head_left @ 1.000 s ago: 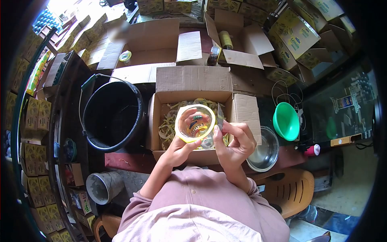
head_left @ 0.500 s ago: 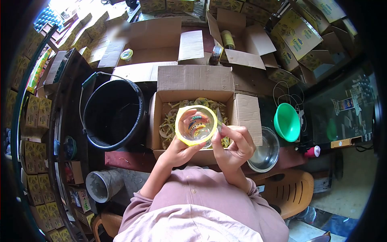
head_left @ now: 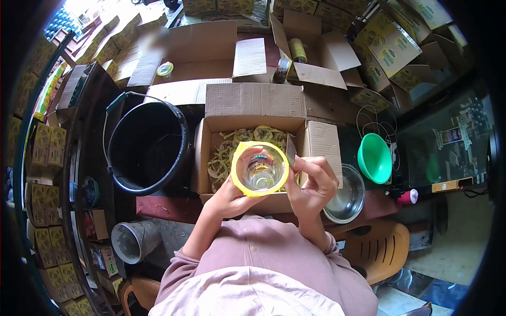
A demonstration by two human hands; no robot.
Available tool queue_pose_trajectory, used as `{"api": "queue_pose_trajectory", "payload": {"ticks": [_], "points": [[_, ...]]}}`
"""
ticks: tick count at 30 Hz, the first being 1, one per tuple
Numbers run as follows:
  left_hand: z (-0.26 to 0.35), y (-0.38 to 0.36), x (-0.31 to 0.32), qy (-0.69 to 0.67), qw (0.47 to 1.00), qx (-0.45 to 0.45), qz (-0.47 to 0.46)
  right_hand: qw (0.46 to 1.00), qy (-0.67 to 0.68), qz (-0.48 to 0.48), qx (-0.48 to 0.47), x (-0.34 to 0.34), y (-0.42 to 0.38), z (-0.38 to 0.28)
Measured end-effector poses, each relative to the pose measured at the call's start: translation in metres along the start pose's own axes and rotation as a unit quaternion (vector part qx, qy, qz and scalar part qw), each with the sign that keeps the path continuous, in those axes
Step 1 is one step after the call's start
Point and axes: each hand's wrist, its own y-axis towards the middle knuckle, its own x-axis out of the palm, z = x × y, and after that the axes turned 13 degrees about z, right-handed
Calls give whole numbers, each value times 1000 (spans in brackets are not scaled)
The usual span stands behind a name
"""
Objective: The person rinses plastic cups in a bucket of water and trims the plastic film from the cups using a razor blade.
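My left hand (head_left: 227,200) is wrapped round a clear plastic cup (head_left: 259,176) with a yellow rim, its open mouth facing me. Coloured print shows through the cup's wall. In my right hand (head_left: 316,184), a thin grey blade (head_left: 291,148) is pinched between thumb and fingers, right at the right side of the yellow rim. Both hands are above an open cardboard box (head_left: 255,102), which holds many yellow-green strips of trimmings (head_left: 224,160).
A black bucket (head_left: 118,180) stands left of the box. On the right are a steel bowl (head_left: 345,210) and a green bowl (head_left: 375,158). Behind, another open carton (head_left: 208,45) has a lidded cup (head_left: 165,69) beside it. An orange chair (head_left: 387,245) is at lower right.
The cup has shifted slightly down and to the right, tilting so that more of its inside shows. My right hand has moved a little right with the blade, which stays at the rim.
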Motion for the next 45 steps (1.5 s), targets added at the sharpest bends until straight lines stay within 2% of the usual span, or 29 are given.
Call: {"api": "queue_pose_trajectory", "payload": {"ticks": [9, 19, 26, 28, 33, 36, 39, 42, 45], "points": [[2, 2, 7, -204, 975, -77, 43, 999, 22, 19, 37, -2, -4, -15], [3, 0, 11, -129, 989, -26, 66, 1000, -14, -4, -3, 2, -10, -15], [1, 2, 12, -62, 996, 12, 64, 998, -15, 36, -47, 3, -10, -13], [2, 2, 12, -46, 997, 9, 64, 999, -17, 25, -34, 2, -10, -14], [-1, 1, 10, 1, 998, 5, 57, 996, -47, 32, -72, 3, -10, -11], [2, 1, 13, -30, 997, -4, 77, 994, -60, 35, -81, 3, -9, -12], [2, 3, 5, 105, 992, 59, 30, 995, -57, 37, -77, 4, -8, -10], [3, 1, 5, 34, 999, 15, 29, 997, -34, 22, -64, 1, -5, -5], [0, -2, 3, 4, 1000, 13, 19, 999, -18, 17, -38, 0, -5, -4]]}}
